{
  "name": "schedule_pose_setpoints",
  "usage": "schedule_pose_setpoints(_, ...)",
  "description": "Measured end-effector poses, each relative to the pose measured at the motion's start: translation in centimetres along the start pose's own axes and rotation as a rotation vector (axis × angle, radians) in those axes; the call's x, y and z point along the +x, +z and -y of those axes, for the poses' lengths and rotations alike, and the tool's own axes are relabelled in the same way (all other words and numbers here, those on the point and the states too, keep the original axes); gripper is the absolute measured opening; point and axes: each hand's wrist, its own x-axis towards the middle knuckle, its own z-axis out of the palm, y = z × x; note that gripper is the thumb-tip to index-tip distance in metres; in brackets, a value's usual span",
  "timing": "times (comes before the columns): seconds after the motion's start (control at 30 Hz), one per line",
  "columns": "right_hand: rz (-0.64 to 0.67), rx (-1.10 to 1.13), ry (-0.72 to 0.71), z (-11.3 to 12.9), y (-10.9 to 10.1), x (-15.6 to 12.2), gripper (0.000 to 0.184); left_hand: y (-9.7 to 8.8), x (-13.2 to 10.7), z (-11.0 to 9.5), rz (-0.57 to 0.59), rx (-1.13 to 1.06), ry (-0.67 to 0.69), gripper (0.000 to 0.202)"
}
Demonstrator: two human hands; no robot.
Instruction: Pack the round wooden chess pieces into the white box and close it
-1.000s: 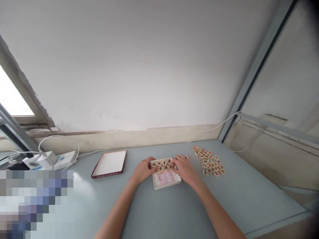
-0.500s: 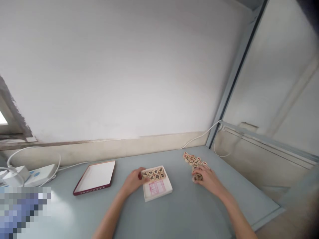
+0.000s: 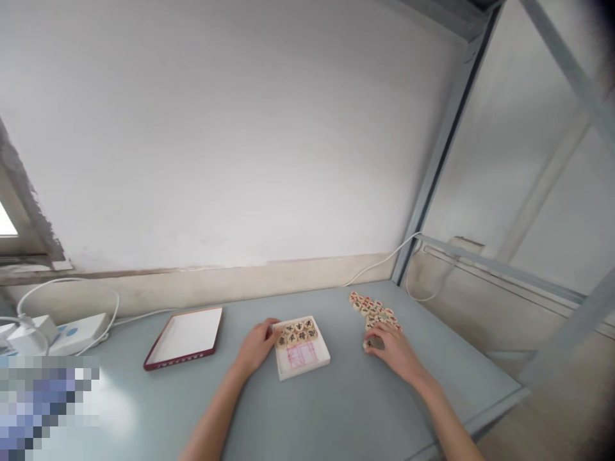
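My left hand [image 3: 259, 346] is at the left side of a shallow white box [image 3: 302, 369], its fingers closed around the rim. Two rows of round wooden Chinese chess pieces [image 3: 302, 335] with black characters lie in the far half of the box. A pink printed grid shows on the bare near half. To the right, my right hand [image 3: 391, 349] curls over the table, thumb and fingers closed about a single chess piece [image 3: 368, 344]. Just beyond its fingers lies a loose group of chess pieces [image 3: 369, 307], some red, some black; my fingers hide part of it.
A maroon-edged box lid [image 3: 192, 333] lies inside-up on the grey tabletop [image 3: 336, 416] at the left. Farther left are a white power strip [image 3: 79, 333] and cables. A metal post [image 3: 437, 166] rises at the back right corner, and a wall stands behind.
My left thumb has drawn back, showing a piece at the left of the box's near row. My right hand has shifted slightly left, and the piece at its fingertips sits farther left.
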Motion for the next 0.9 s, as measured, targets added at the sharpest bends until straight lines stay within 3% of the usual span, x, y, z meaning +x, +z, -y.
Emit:
schedule_pose_setpoints(0.17,0.126,0.306,-0.162,7.2,0.4,2.2,0.019,-0.1,-0.1,-0.2,-0.003,0.003,0.013,0.04)
schedule_pose_setpoints(0.27,0.232,0.372,-0.313,11.6,2.1,4.2,0.017,0.0,-0.2,-0.3,-0.015,0.014,0.014,0.04)
schedule_pose_setpoints(0.33,0.318,0.38,-0.335,13.2,3.7,5.3,0.018,0.0,-0.3,-0.4,-0.016,0.022,0.007,0.037)
schedule_pose_setpoints(0.5,0.432,0.424,-0.321,13.4,6.5,6.1,0.027,-0.1,-0.4,-0.5,-0.016,0.02,0.015,0.033)
schedule_pose_setpoints(0.57,0.407,0.388,-0.325,13.0,6.6,5.7,0.029,-0.2,-0.4,-0.6,-0.019,0.026,0.013,0.033)
schedule_pose_setpoints(0.7,0.285,0.182,-0.389,13.0,6.0,5.2,0.011,-0.3,-0.4,-0.8,-0.002,0.029,-0.005,0.034)
schedule_pose_setpoints(0.9,0.274,0.175,-0.463,13.7,6.3,5.3,0.006,-0.3,-0.4,-0.9,0.0,0.035,-0.004,0.033)
